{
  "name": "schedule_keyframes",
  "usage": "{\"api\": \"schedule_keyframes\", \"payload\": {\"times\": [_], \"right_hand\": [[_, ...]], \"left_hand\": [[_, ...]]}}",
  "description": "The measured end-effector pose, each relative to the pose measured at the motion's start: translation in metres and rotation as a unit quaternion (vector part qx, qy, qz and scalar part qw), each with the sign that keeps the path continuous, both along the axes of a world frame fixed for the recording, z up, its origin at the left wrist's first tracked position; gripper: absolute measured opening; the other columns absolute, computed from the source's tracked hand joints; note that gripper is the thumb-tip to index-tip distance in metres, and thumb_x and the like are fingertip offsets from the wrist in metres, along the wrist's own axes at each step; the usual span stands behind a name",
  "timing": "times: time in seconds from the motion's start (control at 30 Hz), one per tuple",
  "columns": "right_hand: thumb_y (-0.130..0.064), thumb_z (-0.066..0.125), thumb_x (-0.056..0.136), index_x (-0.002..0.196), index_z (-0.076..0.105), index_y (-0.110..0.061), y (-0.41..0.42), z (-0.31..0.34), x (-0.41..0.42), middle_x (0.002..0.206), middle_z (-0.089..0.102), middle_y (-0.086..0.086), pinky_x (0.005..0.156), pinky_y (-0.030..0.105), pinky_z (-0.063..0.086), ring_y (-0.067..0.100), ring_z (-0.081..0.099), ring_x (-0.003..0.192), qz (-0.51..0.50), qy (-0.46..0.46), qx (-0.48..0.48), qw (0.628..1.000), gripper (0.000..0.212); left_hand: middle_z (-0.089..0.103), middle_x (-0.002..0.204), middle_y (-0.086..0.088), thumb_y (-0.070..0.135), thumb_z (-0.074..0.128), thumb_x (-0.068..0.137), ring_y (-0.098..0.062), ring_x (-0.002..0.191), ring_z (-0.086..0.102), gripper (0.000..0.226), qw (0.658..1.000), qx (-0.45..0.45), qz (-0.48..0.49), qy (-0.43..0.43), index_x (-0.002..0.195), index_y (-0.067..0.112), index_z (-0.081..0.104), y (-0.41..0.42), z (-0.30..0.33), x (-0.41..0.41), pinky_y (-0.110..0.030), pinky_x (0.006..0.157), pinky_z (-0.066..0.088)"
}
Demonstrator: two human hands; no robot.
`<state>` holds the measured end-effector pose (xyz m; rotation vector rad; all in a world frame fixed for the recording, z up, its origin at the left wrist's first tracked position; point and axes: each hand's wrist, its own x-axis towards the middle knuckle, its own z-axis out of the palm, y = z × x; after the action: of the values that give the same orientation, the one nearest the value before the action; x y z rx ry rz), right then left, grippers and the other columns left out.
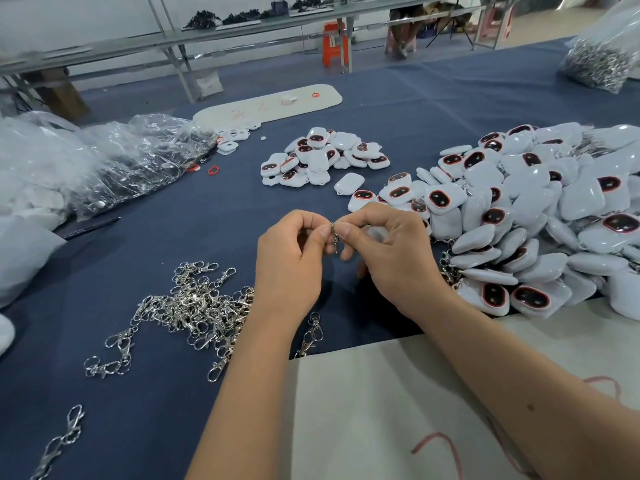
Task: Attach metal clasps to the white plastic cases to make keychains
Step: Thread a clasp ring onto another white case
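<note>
Small silver metal clasp (334, 237) pinched between both hands above the dark blue cloth-covered table (398, 109).

Left hand (294, 261) and right hand (388, 251) curled, thumbs and forefingers closed on the clasp, held upright between them; possibly a white case tucked in the right palm, cannot tell. Loose heap of silver metal swivel clasps (194, 306) lying left of the left forearm. Small pile of white plastic cases with dark red-rimmed windows (322, 157) farther back, larger pile of such cases (540, 216) at right.
</note>
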<state>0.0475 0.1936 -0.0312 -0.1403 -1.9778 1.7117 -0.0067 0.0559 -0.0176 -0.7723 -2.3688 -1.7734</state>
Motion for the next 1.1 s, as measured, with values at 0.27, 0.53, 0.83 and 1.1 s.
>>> {"api": "schedule_keyframes", "payload": {"times": [0.27, 0.53, 0.83, 1.1], "right_hand": [[-0.01, 0.071, 0.097, 0.085, 0.077, -0.017, -0.004, 0.003, 0.002, 0.071, 0.072, -0.006, 0.043, 0.035, 0.054, 0.006, 0.063, 0.056, -0.023, 0.015, 0.012, 1.0, 0.014], [0.002, 0.056, 0.096, 0.113, 0.057, -0.022, -0.003, 0.001, -0.005, 0.101, 0.061, 0.001, 0.061, 0.025, 0.057, 0.008, 0.067, 0.058, -0.052, 0.016, -0.039, 0.998, 0.03], [-0.006, 0.073, 0.092, 0.113, 0.055, -0.016, 0.003, -0.002, -0.008, 0.104, 0.074, 0.012, 0.076, 0.036, 0.064, 0.024, 0.079, 0.087, -0.097, 0.033, -0.131, 0.986, 0.03], [-0.022, 0.062, 0.101, 0.112, 0.073, -0.024, 0.011, -0.005, -0.012, 0.063, 0.055, -0.008, 0.056, 0.024, 0.041, 0.01, 0.047, 0.056, -0.099, -0.014, -0.054, 0.993, 0.015]], "left_hand": [[0.07, 0.074, 0.006, 0.01, 0.059, 0.1, -0.012, 0.072, 0.068, 0.017, 0.999, -0.011, 0.014, 0.033, 0.086, 0.017, 0.065, 0.003, 0.0, 0.003, -0.046, 0.077, 0.058], [0.07, 0.083, 0.007, 0.004, 0.054, 0.099, -0.011, 0.081, 0.07, 0.017, 0.993, -0.045, 0.026, 0.102, 0.089, 0.015, 0.061, 0.003, -0.002, 0.002, -0.041, 0.077, 0.058], [0.067, 0.082, 0.004, -0.001, 0.05, 0.1, -0.008, 0.075, 0.068, 0.019, 0.989, -0.112, -0.02, 0.095, 0.088, 0.011, 0.057, 0.0, -0.003, 0.003, -0.04, 0.075, 0.056], [0.066, 0.079, 0.008, 0.002, 0.05, 0.101, -0.009, 0.076, 0.067, 0.019, 0.986, -0.137, -0.031, 0.084, 0.088, 0.014, 0.057, 0.0, -0.002, 0.004, -0.046, 0.077, 0.057]]}}
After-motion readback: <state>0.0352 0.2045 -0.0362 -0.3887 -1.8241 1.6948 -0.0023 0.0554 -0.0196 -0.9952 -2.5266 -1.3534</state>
